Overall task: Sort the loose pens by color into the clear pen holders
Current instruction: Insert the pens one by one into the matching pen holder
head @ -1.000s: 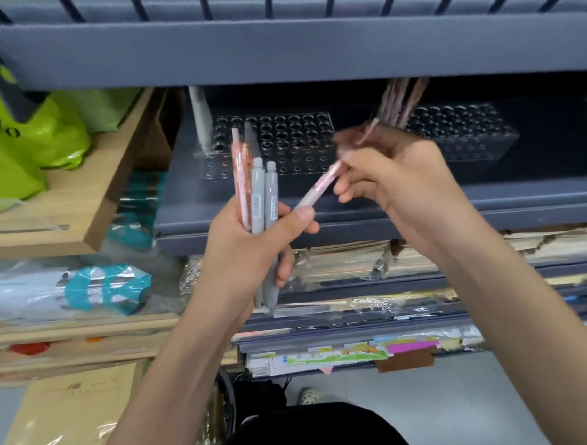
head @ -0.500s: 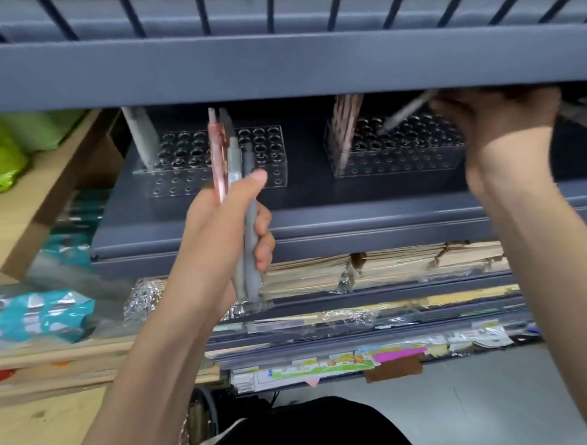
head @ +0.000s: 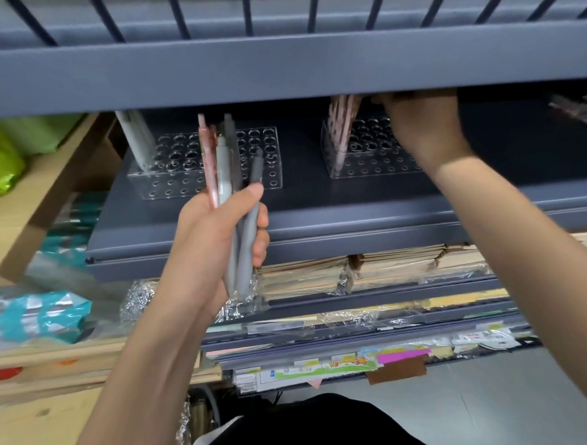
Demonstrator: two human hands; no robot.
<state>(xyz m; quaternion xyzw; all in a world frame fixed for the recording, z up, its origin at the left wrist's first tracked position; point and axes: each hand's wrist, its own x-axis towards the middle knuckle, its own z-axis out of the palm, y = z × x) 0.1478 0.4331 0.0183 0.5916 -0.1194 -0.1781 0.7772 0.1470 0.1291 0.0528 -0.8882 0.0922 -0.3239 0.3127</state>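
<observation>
Holders (head: 184, 169) mostly empty; left grip (head: 216, 238) clamps the unsorted pens (head: 223, 165); right grip (head: 425, 128), perhaps placing one, half hidden: cannot tell

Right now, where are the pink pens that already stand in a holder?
The pink pens stand at the left end of the right clear holder, right of centre in the head view, just left of the right hand.
</observation>
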